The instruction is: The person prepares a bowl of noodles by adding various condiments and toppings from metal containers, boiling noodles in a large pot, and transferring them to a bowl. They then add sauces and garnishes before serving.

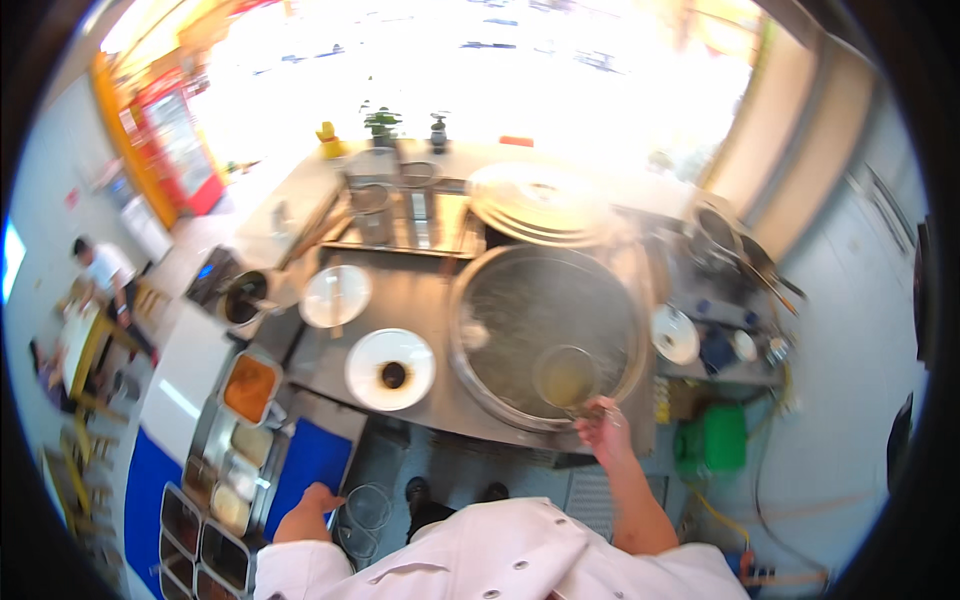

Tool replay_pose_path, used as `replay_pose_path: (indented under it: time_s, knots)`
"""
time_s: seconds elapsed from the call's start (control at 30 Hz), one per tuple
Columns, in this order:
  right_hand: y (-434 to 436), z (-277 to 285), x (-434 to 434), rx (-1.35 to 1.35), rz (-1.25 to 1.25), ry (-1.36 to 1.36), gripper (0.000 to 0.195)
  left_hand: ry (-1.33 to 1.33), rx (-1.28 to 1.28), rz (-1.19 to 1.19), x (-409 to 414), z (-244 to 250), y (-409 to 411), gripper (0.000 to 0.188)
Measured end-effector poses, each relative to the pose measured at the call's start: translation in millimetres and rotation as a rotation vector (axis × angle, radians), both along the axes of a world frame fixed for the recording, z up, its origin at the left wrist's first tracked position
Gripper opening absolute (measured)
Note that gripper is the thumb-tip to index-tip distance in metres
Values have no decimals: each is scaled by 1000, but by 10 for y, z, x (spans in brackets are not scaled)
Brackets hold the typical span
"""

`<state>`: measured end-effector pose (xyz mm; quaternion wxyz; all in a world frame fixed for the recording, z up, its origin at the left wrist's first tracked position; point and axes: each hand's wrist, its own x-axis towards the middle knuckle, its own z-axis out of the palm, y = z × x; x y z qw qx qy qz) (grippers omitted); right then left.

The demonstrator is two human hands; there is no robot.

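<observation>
My right hand (602,429) is closed around the handle of a round strainer or ladle (566,376), whose bowl hangs over the near right part of a wide steaming pot (544,330) of cloudy liquid. To the left of the pot stands a white bowl (369,386) with dark liquid in its middle. Behind it a second white bowl (352,300) has a pale stick-like utensil lying across it. My left hand (322,496) rests by the edge of a blue cloth or mat (307,457) at the lower left and appears to hold nothing; blur hides its finger detail.
A metal pan of orange-red food (250,388) and several seasoning containers line the left counter. Large round lids (536,199) and tall cylindrical strainers (373,214) stand behind. A pot (712,232) and dishes occupy the right side. A person (112,277) stands at a table far left.
</observation>
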<state>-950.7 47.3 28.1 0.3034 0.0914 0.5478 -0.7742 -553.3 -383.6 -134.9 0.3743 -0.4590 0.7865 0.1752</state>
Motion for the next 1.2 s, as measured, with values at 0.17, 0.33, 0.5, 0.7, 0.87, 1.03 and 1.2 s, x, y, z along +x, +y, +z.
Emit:
replay_pose_path:
  time_s: [0.17, 0.33, 0.5, 0.7, 0.87, 1.03, 1.2]
  knots:
    - [-125, -2, -49, 14, 79, -37, 29, 17, 39, -15, 396, -478, -153, 90]
    - [-35, -117, -52, 4, 78, -13, 29, -62, 26, 97, 88, 20, 27, 92]
    - [-72, -52, -12, 4, 37, -30, 28, 28, 17, 26, 301, -398, -163, 88]
    - [-90, 18, 10, 4, 73, -21, 28, 44, 25, 142, 284, -224, -76, 77]
    - [-90, 8, 3, 6, 76, -13, 27, 20, 26, 141, 192, -119, -29, 78]
    - [-95, 15, -10, 1, 81, -8, 27, 10, 19, 167, 151, -74, -8, 76]
    - [-102, 17, -4, -9, 95, -1, 27, 24, 21, 157, 176, -83, -11, 75]
